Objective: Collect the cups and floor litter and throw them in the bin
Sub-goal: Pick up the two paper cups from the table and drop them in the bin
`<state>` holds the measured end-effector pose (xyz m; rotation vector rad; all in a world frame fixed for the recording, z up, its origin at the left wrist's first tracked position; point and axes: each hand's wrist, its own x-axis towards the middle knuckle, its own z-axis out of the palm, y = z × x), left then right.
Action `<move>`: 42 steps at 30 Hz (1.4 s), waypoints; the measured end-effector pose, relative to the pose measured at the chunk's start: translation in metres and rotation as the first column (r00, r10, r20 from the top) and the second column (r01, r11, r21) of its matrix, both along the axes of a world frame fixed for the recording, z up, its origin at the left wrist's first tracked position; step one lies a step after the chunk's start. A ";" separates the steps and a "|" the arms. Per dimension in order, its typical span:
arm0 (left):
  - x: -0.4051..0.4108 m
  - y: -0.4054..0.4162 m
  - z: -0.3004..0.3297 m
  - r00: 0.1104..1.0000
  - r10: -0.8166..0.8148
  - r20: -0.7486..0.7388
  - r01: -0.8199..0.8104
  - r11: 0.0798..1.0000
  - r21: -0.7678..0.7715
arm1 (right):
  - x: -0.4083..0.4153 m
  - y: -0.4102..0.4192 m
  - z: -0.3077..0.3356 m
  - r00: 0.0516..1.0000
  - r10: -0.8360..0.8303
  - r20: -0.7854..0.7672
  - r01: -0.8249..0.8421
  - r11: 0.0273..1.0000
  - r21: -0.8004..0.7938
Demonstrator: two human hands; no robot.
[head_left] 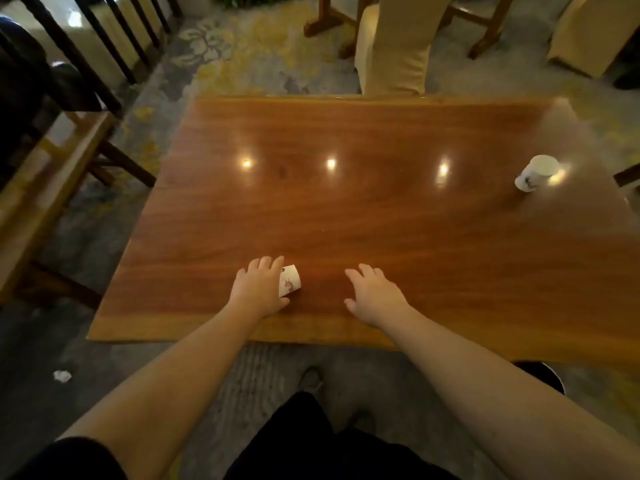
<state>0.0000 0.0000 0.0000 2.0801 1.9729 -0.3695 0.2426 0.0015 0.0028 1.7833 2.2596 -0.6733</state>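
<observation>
A white paper cup [290, 280] with a reddish print lies near the front edge of the wooden table [381, 209]. My left hand [258, 289] wraps around it from the left, fingers over its top and thumb under it. My right hand [375, 294] hovers open above the table a little to the right, fingers spread, holding nothing. A second white paper cup [535, 172] stands upright at the table's far right. A crumpled white scrap of litter [62, 375] lies on the floor at the lower left. No bin is in view.
A cream-covered chair [394, 46] stands behind the table's far edge, another [588, 32] at the back right. A dark wooden chair and railing [69, 81] fill the left side. Patterned carpet surrounds the table. My legs and shoe [311, 379] are below the front edge.
</observation>
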 end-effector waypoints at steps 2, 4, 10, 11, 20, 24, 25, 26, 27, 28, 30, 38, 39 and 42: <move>-0.003 0.009 -0.005 1.000 -0.003 0.021 0.003 1.000 -0.019 | -0.004 0.006 -0.008 0.996 -0.074 0.051 0.077 0.995 -0.056; -0.005 0.012 -0.010 0.999 -0.005 0.031 0.006 0.999 -0.042 | -0.008 0.009 -0.016 0.989 -0.110 0.099 0.117 0.991 -0.069; -0.001 0.024 -0.015 0.984 -0.038 0.174 0.049 0.997 -0.058 | -0.011 0.019 -0.038 0.975 -0.149 0.165 0.182 0.962 -0.203; 0.001 0.025 -0.015 0.981 -0.041 0.189 0.054 0.997 -0.061 | -0.012 0.019 -0.041 0.973 -0.146 0.177 0.185 0.956 -0.227; 0.016 0.049 -0.017 0.974 -0.008 0.226 0.036 0.992 -0.123 | -0.013 0.025 -0.035 0.976 -0.165 0.141 0.199 0.940 -0.276; 0.025 0.061 -0.014 0.978 0.003 0.209 0.019 0.995 -0.102 | -0.005 0.033 -0.025 0.984 -0.132 0.122 0.163 0.943 -0.291; 0.029 0.063 -0.014 0.979 0.006 0.204 0.015 0.995 -0.102 | -0.002 0.036 -0.022 0.986 -0.111 0.127 0.144 0.948 -0.285; 0.034 0.066 -0.013 0.980 0.014 0.197 0.006 0.995 -0.103 | 0.003 0.042 -0.020 0.988 -0.085 0.127 0.118 0.952 -0.282; 0.037 0.069 -0.012 0.982 0.024 0.188 -0.004 0.995 -0.103 | 0.006 0.048 -0.019 0.991 -0.058 0.123 0.091 0.953 -0.288; 0.042 0.071 -0.011 0.984 0.035 0.176 -0.017 0.995 -0.101 | 0.010 0.056 -0.018 0.993 -0.032 0.111 0.065 0.951 -0.303; 0.056 0.077 -0.007 0.986 0.057 0.154 -0.044 0.996 -0.083 | 0.021 0.073 -0.017 0.998 0.005 0.059 0.016 0.937 -0.349; 0.153 0.104 0.019 0.982 0.135 0.136 -0.137 0.990 0.008 | 0.117 0.112 -0.002 0.976 0.000 -0.219 -0.063 0.957 -0.282; 0.166 0.107 0.022 0.980 0.145 0.139 -0.148 0.989 0.013 | 0.132 0.116 0.002 0.974 -0.001 -0.227 -0.059 0.964 -0.259; 0.220 0.118 0.029 0.977 0.160 0.139 -0.165 0.986 0.028 | 0.198 0.134 0.016 0.976 -0.013 -0.215 -0.027 0.982 -0.184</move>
